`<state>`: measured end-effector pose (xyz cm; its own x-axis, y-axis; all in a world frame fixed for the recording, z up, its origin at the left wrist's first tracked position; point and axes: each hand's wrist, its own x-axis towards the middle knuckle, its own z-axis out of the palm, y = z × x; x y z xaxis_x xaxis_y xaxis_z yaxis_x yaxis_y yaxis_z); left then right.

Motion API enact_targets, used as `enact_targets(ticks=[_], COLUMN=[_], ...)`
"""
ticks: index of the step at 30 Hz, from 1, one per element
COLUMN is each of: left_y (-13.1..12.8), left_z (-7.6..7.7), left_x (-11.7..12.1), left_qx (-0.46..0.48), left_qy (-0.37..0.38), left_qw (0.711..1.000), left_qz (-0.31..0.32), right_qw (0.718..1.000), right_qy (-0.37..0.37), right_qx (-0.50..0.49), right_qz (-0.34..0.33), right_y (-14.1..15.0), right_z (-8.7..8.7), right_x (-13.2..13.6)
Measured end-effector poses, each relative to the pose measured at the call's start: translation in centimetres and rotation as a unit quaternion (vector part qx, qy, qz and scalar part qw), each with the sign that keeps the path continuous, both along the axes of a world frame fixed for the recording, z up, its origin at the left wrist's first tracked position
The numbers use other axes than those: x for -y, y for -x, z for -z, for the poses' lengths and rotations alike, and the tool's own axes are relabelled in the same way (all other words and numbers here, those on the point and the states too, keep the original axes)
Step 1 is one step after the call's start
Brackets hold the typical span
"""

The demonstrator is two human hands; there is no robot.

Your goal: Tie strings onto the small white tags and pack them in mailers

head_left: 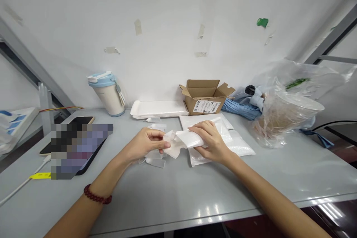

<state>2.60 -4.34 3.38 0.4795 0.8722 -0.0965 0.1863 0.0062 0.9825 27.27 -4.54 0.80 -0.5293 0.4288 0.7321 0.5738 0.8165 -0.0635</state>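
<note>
My right hand [212,142] is wrapped round a white padded envelope [190,138], held rolled or folded above the table. My left hand [149,143] pinches a thin, crumpled white piece [173,148] at the envelope's left end. Whether that piece is the envelope's flap or a separate strip, I cannot tell. Beneath my right hand lie more white padded envelopes [241,145], flat on the grey table. Several small clear plastic pieces [156,162], like little bags or tubes, lie under and around my left hand, partly hidden by it.
Behind my hands are a stack of white envelopes [160,108] and an open cardboard box [205,100]. A blue-lidded tumbler [107,93] and two phones [90,148] are on the left. Blue cloth [242,108] and a plastic-wrapped tub [292,113] sit at right.
</note>
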Motion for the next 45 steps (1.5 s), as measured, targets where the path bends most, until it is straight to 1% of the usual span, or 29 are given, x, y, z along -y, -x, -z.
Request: enact_targets(ticks=[5,8,10,14,16,19,22,25,26,28,31,33,35,37,40,42,44,45], left_y=[-0.3,-0.8,-1.2,-2.4,-2.9,-3.5,-3.9,-4.2,-4.2,-4.0,-3.3,-2.8,-2.6,-2.6,-2.6,-2.6,-2.5,-2.5], left_z=[0.2,0.2,0.1,0.1,0.2,0.7,1.0,0.9,0.8,0.4,0.0,-0.2,-0.3,-0.3,-0.3,-0.5,-0.7,-0.7], left_x=[0.1,0.3,0.4,0.6,0.7,0.7,0.8,1.2,1.4,1.6,1.8,1.7,1.7,1.8,1.9,1.9,2.0,2.0], left_qx=[0.022,0.011,-0.008,-0.032,-0.014,0.042,0.089,0.117,0.122,0.122,0.115,0.105,0.091,0.077,0.070,0.079,0.099,0.102], left_qy=[0.016,0.024,0.007,-0.065,-0.079,-0.058,-0.024,-0.003,0.009,0.042,0.082,0.098,0.116,0.127,0.124,0.107,0.063,0.027], left_qw=[0.999,0.999,0.998,0.988,0.983,0.976,0.970,0.964,0.963,0.969,0.982,0.986,0.987,0.988,0.989,0.990,0.992,0.994], left_qz=[-0.028,-0.040,-0.060,-0.133,-0.164,-0.204,-0.226,-0.240,-0.239,-0.210,-0.129,-0.083,-0.058,-0.049,-0.050,-0.048,-0.043,-0.040], right_qw=[1.000,1.000,1.000,0.998,0.996,0.991,0.988,0.987,0.986,0.983,0.976,0.974,0.977,0.982,0.989,0.992,0.993,0.993], right_qy=[0.002,0.005,0.003,-0.029,-0.060,-0.101,-0.110,-0.111,-0.113,-0.117,-0.124,-0.122,-0.112,-0.104,-0.088,-0.071,-0.050,-0.041], right_qx=[-0.002,0.002,0.015,0.053,0.063,0.067,0.075,0.087,0.091,0.098,0.101,0.097,0.090,0.079,0.069,0.075,0.084,0.087], right_qz=[-0.009,-0.021,-0.021,0.003,0.028,0.060,0.071,0.077,0.081,0.098,0.145,0.163,0.159,0.135,0.094,0.077,0.069,0.068], right_y=[0.2,0.6,0.8,1.2,1.4,1.8,2.3,2.6,2.6,2.5,1.9,1.4,1.0,1.0,1.2,1.3,1.2,1.2], right_z=[0.0,0.3,0.6,0.7,0.7,0.7,1.0,1.4,1.5,1.6,1.5,1.5,1.4,1.4,1.3,1.4,1.5,1.6], right_x=[0.2,0.3,0.4,0.6,0.7,0.9,1.0,1.0,1.0,0.9,0.4,0.0,-0.3,-0.3,0.0,0.1,0.1,0.1])
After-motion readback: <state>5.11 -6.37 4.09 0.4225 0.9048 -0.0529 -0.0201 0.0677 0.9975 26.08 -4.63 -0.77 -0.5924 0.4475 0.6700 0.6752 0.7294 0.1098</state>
